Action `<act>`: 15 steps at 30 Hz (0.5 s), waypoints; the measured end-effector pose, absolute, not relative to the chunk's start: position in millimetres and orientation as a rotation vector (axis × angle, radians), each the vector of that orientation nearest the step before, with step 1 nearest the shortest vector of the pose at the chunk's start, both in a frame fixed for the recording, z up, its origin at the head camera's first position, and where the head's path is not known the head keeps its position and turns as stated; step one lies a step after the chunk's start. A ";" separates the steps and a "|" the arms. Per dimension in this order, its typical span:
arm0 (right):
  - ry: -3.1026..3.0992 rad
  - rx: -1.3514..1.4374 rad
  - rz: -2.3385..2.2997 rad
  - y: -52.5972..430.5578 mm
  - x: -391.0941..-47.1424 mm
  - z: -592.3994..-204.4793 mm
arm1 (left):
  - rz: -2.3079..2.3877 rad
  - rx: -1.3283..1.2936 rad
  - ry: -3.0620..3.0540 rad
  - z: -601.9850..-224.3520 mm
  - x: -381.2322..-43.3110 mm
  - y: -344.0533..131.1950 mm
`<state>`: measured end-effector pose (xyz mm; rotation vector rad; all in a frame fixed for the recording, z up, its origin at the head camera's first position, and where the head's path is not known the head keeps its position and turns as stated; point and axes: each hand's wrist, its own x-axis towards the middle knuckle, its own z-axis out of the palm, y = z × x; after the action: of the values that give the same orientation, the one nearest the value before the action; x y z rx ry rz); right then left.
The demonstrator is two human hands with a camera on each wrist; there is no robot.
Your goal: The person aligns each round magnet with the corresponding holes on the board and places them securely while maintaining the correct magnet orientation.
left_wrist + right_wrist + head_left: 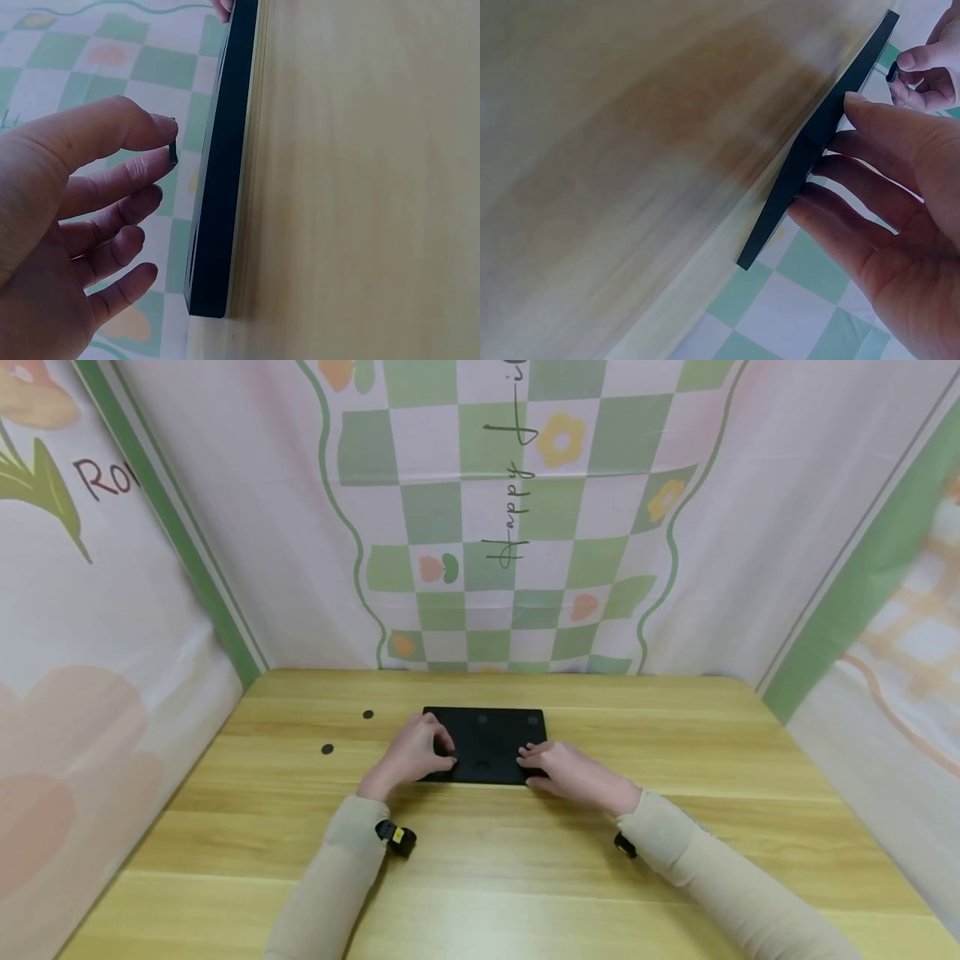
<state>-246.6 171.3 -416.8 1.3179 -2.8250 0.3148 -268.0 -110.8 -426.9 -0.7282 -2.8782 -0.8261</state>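
Note:
A flat black rectangular board lies on the table. Faint round spots show on its top; whether they are discs or recesses I cannot tell. Above its left part my left hand pinches a small thin black disc between thumb and index finger, held on edge and apart from the board. The other left fingers are loosely bent. My right hand rests on the board's right part, fingertips on top and thumb against the front edge. Two dark round discs, one farther back and one nearer, lie left of the board.
The wooden table runs back to a patterned green-and-white cloth. More printed cloth hangs at the left and right sides. A small dark camera is strapped at the left wrist.

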 end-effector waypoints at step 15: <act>-2.820 1.321 0.326 172.1 -247.1 -418.1 | -0.801 -0.752 -2.892 -430.5 -271.9 -100.0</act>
<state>-247.1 172.1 -418.1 1.3208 -2.8196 0.3262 -271.9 -100.0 -430.5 -0.7515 -2.8916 -0.8007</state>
